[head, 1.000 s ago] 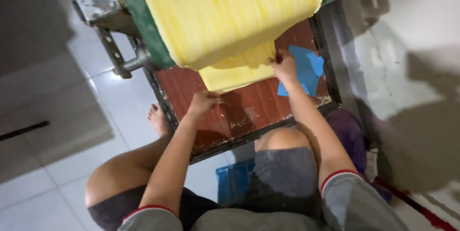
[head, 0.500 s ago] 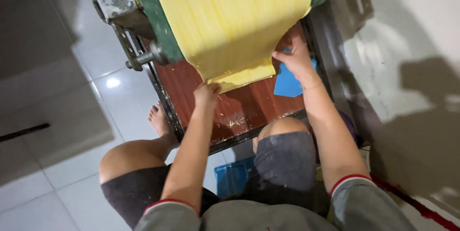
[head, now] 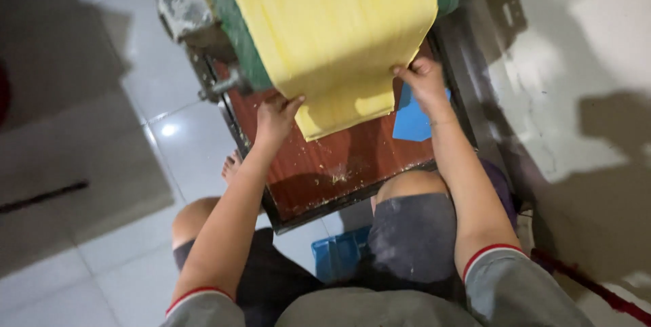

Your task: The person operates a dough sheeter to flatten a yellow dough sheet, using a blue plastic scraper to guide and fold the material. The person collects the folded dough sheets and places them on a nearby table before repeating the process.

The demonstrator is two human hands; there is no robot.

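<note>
- At the far left of the frame you have pale floor tiles (head: pixel 135 76) with a grey shadow lying across them.
- Your left hand (head: pixel 274 117) sits left of centre, fingers curled around the left edge of the yellow sheet (head: pixel 332 29); it grips that edge, thumb on top.
- The yellow sheet hangs from the top middle of the frame down over the green roller (head: pixel 237 35), and its folded lower end rests on the red-brown tray (head: pixel 339 164) in the centre.
- Your right hand (head: pixel 424 83) is right of centre, pinching the sheet's right edge with the fingers closed on it.
- Just below that hand a blue scraper (head: pixel 412 120) lies on the tray, touching the sheet's right side.
- Your knees sit under the tray at the bottom, with a blue stool (head: pixel 336 256) showing between them.
- At the right you have a mottled white floor (head: pixel 576 63).
</note>
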